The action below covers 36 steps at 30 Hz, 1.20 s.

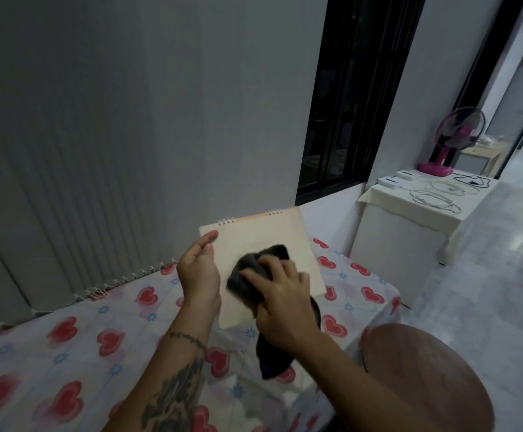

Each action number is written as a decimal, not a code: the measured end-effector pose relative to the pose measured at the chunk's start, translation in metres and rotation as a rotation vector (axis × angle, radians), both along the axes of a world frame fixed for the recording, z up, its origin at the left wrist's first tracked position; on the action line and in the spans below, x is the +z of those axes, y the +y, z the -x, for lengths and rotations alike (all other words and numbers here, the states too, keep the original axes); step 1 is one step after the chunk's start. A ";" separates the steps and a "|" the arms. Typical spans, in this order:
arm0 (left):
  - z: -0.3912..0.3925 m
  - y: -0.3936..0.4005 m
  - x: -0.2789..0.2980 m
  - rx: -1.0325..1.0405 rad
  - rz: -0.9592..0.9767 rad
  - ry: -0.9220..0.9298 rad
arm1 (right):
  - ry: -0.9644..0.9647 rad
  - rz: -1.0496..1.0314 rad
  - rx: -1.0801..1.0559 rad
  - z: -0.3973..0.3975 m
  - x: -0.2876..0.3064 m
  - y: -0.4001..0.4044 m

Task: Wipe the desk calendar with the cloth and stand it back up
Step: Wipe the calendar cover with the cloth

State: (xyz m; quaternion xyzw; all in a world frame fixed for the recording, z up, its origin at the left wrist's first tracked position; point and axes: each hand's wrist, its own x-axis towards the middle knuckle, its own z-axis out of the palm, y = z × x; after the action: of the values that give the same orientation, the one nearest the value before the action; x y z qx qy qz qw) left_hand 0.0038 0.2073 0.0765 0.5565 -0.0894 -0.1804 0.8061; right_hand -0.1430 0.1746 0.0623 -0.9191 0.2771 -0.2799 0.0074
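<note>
A cream desk calendar (272, 235) with a wire spiral along its top edge is held up in the air above the table, its blank face toward me. My left hand (198, 271) grips its left edge. My right hand (280, 302) presses a dark grey cloth (249, 271) against the calendar's face. The loose end of the cloth hangs down below my right wrist. The calendar's lower part is hidden behind both hands.
Below lies a table with a heart-patterned cloth (67, 338). A brown round stool (425, 378) stands at the lower right. Beyond it a white cabinet (403, 226) carries cables and a pink fan (453, 141). A grey wall and a dark window (353, 98) stand behind.
</note>
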 end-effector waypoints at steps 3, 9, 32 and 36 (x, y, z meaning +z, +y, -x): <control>-0.013 0.003 -0.003 0.054 -0.006 0.114 | 0.065 0.026 0.050 0.011 -0.017 0.006; -0.026 0.015 -0.003 0.096 -0.023 0.244 | 0.012 -0.073 -0.134 0.032 -0.018 -0.024; 0.002 0.006 0.003 -0.193 0.025 0.272 | -0.003 -0.112 -0.310 0.008 0.003 -0.050; 0.007 0.001 0.012 -0.267 0.000 0.198 | -0.015 -0.108 -0.230 0.000 -0.001 -0.034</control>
State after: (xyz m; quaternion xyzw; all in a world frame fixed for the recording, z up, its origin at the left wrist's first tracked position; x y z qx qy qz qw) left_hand -0.0030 0.2079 0.0882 0.5191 -0.0829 -0.3399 0.7798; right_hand -0.1431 0.1407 0.0614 -0.8774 0.3956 -0.2702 0.0269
